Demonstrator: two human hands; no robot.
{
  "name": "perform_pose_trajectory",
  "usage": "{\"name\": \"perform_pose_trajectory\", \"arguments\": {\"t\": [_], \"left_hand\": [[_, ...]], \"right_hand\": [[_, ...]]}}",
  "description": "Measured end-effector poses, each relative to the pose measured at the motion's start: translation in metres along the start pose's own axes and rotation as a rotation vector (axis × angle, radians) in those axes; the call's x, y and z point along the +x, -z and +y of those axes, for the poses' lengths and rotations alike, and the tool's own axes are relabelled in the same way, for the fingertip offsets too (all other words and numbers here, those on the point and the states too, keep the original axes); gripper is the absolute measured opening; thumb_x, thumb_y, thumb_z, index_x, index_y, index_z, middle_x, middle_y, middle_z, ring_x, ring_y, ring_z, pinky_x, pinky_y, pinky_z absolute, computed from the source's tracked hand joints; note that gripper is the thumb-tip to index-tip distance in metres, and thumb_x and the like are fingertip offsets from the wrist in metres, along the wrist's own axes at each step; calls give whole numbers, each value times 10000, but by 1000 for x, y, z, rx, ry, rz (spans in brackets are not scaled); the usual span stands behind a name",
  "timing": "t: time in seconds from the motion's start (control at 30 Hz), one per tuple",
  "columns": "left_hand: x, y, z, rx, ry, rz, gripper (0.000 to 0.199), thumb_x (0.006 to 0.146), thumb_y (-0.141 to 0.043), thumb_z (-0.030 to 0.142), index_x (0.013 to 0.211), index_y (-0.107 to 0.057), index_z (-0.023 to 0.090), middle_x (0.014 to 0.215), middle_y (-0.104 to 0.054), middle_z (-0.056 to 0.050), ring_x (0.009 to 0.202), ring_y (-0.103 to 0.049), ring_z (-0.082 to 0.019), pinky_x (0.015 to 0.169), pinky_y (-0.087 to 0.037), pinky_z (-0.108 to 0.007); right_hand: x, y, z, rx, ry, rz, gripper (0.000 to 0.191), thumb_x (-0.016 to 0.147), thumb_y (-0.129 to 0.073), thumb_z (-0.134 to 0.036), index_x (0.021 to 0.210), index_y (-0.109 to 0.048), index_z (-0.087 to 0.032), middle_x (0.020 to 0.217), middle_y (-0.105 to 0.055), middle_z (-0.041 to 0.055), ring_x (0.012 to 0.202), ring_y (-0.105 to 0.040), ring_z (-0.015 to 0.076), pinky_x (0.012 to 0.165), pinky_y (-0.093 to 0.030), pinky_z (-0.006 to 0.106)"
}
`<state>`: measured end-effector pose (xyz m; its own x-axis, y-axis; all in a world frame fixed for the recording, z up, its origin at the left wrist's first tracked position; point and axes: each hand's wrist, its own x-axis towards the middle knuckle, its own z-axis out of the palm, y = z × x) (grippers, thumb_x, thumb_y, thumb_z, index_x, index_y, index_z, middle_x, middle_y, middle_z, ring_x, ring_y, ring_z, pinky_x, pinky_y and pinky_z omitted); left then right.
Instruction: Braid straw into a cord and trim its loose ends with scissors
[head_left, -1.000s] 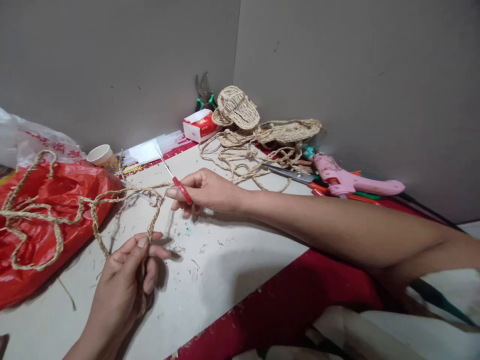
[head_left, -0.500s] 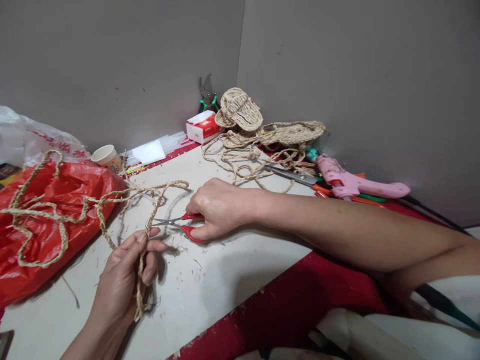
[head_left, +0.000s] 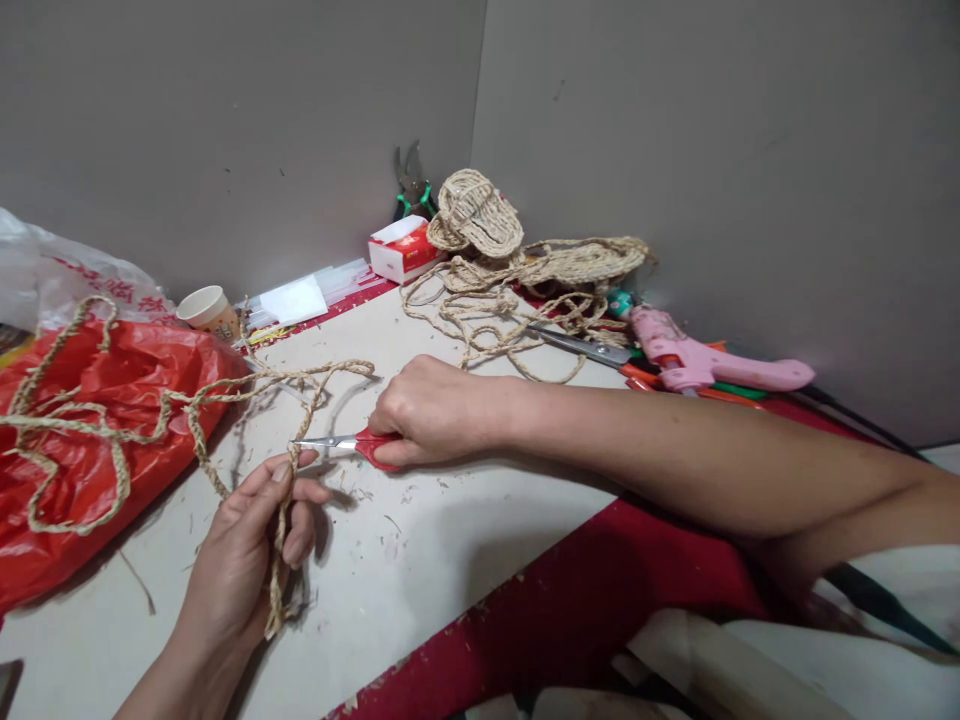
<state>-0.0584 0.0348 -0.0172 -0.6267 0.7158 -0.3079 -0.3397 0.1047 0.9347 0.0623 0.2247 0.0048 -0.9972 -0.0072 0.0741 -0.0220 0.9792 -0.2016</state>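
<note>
My left hand (head_left: 259, 535) pinches a braided straw rope (head_left: 302, 425) between thumb and fingers, its short end hanging below the palm. Wrapped round the red handles of small scissors (head_left: 367, 445) is my right hand (head_left: 427, 410). The scissor blades are closed, and their tips touch the rope just above my left fingertips. From there the rope loops left over a red plastic bag (head_left: 157, 350).
A paper cup (head_left: 208, 310), clear sticks (head_left: 334, 285) and a red tissue pack (head_left: 403, 250) line the back edge. Rope coils (head_left: 480, 215), pruning shears (head_left: 412, 185), larger scissors (head_left: 585, 345) and a pink glue gun (head_left: 705, 362) lie behind my right arm.
The scissors in my right hand have closed from open blades, with their tips now at the rope. My left hand keeps its pinch; the view has shifted slightly.
</note>
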Motion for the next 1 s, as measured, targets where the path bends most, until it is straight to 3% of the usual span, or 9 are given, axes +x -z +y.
{"name": "perform_pose_trajectory", "arguments": {"t": [0.23, 0.4, 0.77, 1.0], "left_hand": [[1, 1, 1, 18, 8, 16, 219, 758, -731, 309, 877, -690, 129, 643, -668, -25, 374, -361, -30, 363, -306, -148], [-1, 1, -2, 121, 46, -29, 278, 810, -664, 393, 722, -689, 130, 393, -452, 22, 389, -332, -59, 366, -285, -137], [-7, -7, 3, 90, 11, -52, 223, 786, -679, 298, 781, -751, 88, 425, -460, 3, 421, -355, -69, 395, -305, -149], [-3, -1, 2, 113, 40, -97, 225, 798, -672, 309, 810, -764, 103, 429, -479, -1, 428, -369, -75, 400, -313, -157]], "right_hand": [[-2, 2, 3, 4, -14, 26, 315, 782, -543, -428, 675, -688, -170, 601, -640, 25, 487, -331, 95, 530, -194, 279], [-3, -1, 1, -68, 12, 29, 367, 792, -520, -476, 727, -699, -162, 641, -663, 47, 506, -397, 109, 528, -182, 289], [-3, 0, 0, -96, 35, -3, 372, 813, -506, -458, 734, -712, -158, 648, -684, 75, 492, -422, 116, 529, -168, 293], [-5, 3, -4, -109, 34, -30, 376, 823, -506, -451, 734, -716, -151, 649, -688, 90, 510, -444, 124, 537, -160, 295]]}}
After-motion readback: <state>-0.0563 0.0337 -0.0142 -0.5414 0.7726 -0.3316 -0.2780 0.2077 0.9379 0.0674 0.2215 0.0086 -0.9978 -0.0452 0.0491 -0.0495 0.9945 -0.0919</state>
